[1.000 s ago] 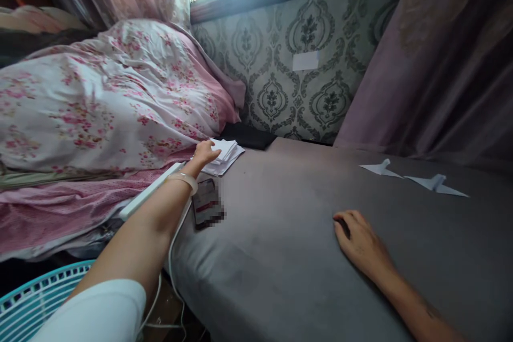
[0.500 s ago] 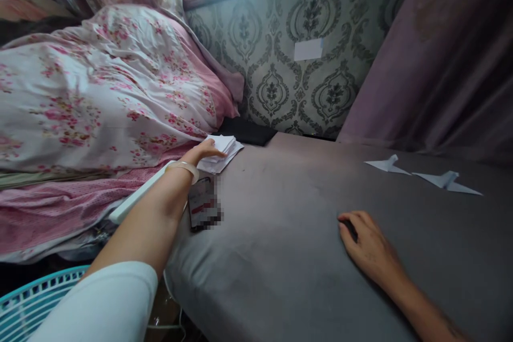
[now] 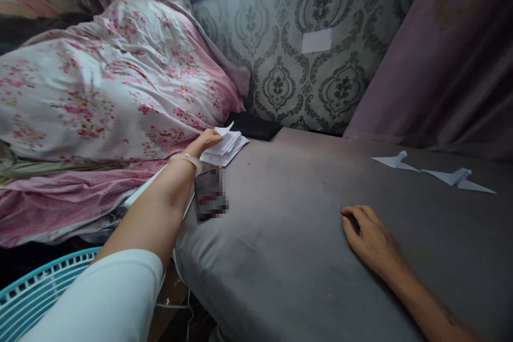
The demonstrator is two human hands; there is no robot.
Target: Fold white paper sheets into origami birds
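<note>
My left hand (image 3: 208, 139) reaches to the far side of the bed, its fingers pinching the edge of a white sheet of paper (image 3: 225, 129). That sheet rises at an angle over a loose stack of white paper (image 3: 230, 153). My right hand (image 3: 371, 240) rests on the grey bedsheet (image 3: 288, 235), fingers loosely curled. A dark gap shows between its thumb and index finger, with nothing visible held. Beyond it lie two folded white paper shapes with pointed wings, the left one (image 3: 396, 161) and the right one (image 3: 459, 178).
A phone (image 3: 206, 192), partly blurred out, lies near my left forearm. Behind the stack is a flat black item (image 3: 256, 126). Floral bedding (image 3: 132, 85) is piled at left. A blue plastic basket or fan grille (image 3: 36, 291) stands below, near a white cable (image 3: 188, 304).
My left hand has closed on a top sheet and lifted its edge off the stack. The right hand keeps its place on the bed. The view has shifted slightly.
</note>
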